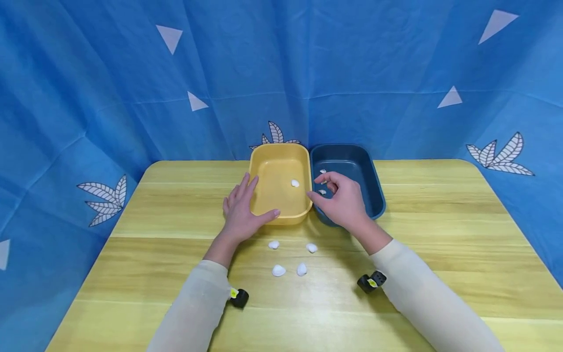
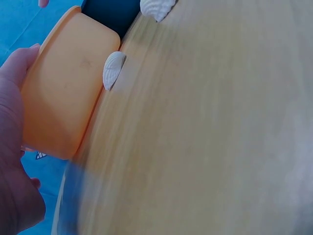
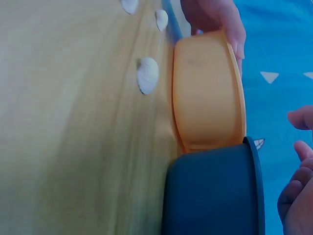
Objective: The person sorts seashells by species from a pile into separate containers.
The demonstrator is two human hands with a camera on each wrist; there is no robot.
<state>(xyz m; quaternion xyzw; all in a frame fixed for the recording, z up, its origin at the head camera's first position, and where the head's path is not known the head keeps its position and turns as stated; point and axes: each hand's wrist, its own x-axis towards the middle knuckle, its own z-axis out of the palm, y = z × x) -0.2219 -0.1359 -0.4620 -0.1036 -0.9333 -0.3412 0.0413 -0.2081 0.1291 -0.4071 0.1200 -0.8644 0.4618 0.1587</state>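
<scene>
4 shells (image 1: 279,270) are apparently left unsorted behind the fingers: left hand (image 1: 239,215) spread against yellow bin (image 1: 274,195), right hand (image 1: 346,201) parted, seemingly empty; a pinch is probably needed.

head view: the right hand (image 1: 345,200) blocks part of the blue tub (image 1: 368,183), and the little shells (image 1: 322,192) in there are partly covered, too tiny to count tbh. both sleeves (image 1: 193,298) run off the bottom edge. left wrist cam crops the top shell (image 2: 157,7). right wrist cam chops off the right hand and blue tub, and the yellow tub (image 3: 210,93) hides its own inside.
</scene>
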